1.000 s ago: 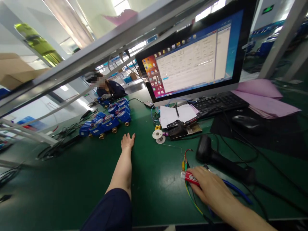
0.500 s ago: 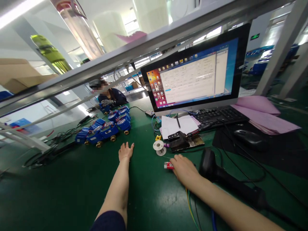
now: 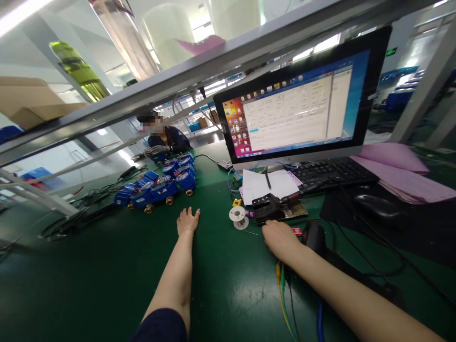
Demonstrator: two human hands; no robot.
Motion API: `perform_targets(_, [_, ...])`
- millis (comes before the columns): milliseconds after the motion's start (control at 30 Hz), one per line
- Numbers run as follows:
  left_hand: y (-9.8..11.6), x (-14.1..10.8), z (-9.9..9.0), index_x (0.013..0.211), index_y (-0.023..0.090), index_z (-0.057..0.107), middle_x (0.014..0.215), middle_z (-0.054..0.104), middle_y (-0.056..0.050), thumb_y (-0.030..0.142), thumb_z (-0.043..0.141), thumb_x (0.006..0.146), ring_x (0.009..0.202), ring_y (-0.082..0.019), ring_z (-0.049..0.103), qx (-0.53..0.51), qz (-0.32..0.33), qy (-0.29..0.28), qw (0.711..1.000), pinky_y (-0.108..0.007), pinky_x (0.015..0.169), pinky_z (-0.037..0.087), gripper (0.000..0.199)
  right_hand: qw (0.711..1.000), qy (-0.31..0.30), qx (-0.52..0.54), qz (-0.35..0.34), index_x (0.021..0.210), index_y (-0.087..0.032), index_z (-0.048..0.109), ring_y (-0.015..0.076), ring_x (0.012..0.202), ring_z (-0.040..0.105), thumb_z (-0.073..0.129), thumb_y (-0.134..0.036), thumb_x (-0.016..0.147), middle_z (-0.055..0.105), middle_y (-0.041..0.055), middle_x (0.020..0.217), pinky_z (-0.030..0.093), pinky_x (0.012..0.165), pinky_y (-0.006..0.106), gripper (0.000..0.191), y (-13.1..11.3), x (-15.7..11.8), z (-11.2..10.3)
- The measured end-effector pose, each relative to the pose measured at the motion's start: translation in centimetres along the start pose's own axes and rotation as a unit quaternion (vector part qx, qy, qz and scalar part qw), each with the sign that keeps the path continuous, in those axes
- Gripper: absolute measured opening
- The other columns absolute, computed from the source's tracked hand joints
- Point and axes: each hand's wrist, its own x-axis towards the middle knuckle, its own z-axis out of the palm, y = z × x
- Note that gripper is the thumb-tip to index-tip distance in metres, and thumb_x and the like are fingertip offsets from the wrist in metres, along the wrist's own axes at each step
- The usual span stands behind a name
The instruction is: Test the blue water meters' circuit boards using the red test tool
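My left hand point(image 3: 187, 221) lies palm down on the green bench with its fingers spread, holding nothing. Several blue meters point(image 3: 162, 189) with brass fittings stand just beyond it. My right hand point(image 3: 280, 237) is closed, fingers curled under and mostly hidden, near the front of a black soldering iron stand point(image 3: 269, 207). A small red-and-white object point(image 3: 296, 231) shows past its far right side; whether my fingers grip it is hidden. A solder wire spool point(image 3: 238, 217) stands left of this hand. Yellow and green clip leads point(image 3: 280, 280) run out below the wrist.
A black barcode scanner point(image 3: 317, 237) lies partly behind my right forearm. Behind are a monitor point(image 3: 292, 114), keyboard point(image 3: 331, 173), mouse point(image 3: 377, 209) and white papers point(image 3: 258, 185). A shelf edge point(image 3: 192, 71) crosses overhead. Another person point(image 3: 171, 137) sits across the bench.
My right hand has moved right and slightly away from me. The red-and-white object, which stuck out left of its fingers, now shows on its right. My left hand stays in place.
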Motion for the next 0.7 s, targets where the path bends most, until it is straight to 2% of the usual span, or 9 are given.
perform_targets(133, [0.1,-0.2,-0.2,0.137,0.016,0.031,0.146,0.029,-0.014,0.06,0.02,0.085,0.135,-0.029,0.026,-0.002,0.0,0.001,1.0,-0.049,0.109,0.025,0.069,0.999,-0.002,0.044,0.003,0.089,-0.006,0.068,0.0262,0.089,0.062,0.042,0.0,0.079,0.064,0.0196,0.094,0.044,0.072,0.032,0.029,-0.9,0.8,1.1])
perform_targets(233, [0.2,-0.3,-0.3,0.137,0.016,0.032,0.147,0.029,-0.013,0.059,0.019,0.085,0.135,-0.028,0.026,-0.003,0.0,0.002,1.0,-0.048,0.109,0.025,0.068,0.994,0.004,0.105,-0.006,0.085,-0.008,0.069,0.0272,0.088,0.061,0.049,-0.007,0.079,0.065,0.0187,0.093,0.043,0.072,0.032,0.021,-1.3,1.2,0.7])
perform_targets(367, [0.2,-0.4,-0.3,0.137,0.017,0.032,0.146,0.03,-0.012,0.059,0.019,0.085,0.136,-0.028,0.025,-0.009,0.002,0.005,1.0,-0.047,0.11,0.024,0.068,0.97,-0.005,0.242,-0.015,0.071,-0.016,0.067,0.0196,0.07,0.06,0.059,-0.025,0.077,0.065,0.0067,0.073,0.039,0.062,0.027,0.014,-1.9,1.8,-0.8])
perform_targets(433, [0.3,-0.4,-0.4,0.136,0.016,0.033,0.146,0.03,-0.013,0.059,0.02,0.085,0.136,-0.028,0.025,-0.013,0.003,0.008,1.0,-0.048,0.11,0.025,0.068,0.946,-0.004,0.322,-0.016,0.063,-0.017,0.064,0.0145,0.064,0.056,0.059,-0.028,0.078,0.061,0.0014,0.062,0.035,0.058,0.024,0.019,-2.2,2.5,-1.6])
perform_targets(533, [0.3,-0.5,-0.4,0.135,0.015,0.035,0.145,0.032,-0.014,0.058,0.022,0.085,0.135,-0.029,0.026,-0.022,0.005,0.014,1.0,-0.048,0.109,0.024,0.067,0.897,0.01,0.441,0.012,0.058,-0.015,0.057,0.0097,0.058,0.049,0.055,-0.025,0.08,0.054,-0.0015,0.056,0.032,0.054,0.021,0.025,-2.6,3.8,-2.2])
perform_targets(700, [0.0,-0.3,-0.1,0.133,0.016,0.038,0.144,0.034,-0.014,0.056,0.026,0.086,0.134,-0.029,0.027,-0.045,0.009,0.03,0.998,-0.048,0.109,0.024,0.063,0.779,-0.026,0.62,0.089,0.067,-0.014,0.052,0.0036,0.038,0.031,0.048,-0.02,0.083,0.047,-0.005,0.051,0.02,0.037,0.017,0.018,-2.4,5.0,-2.3])
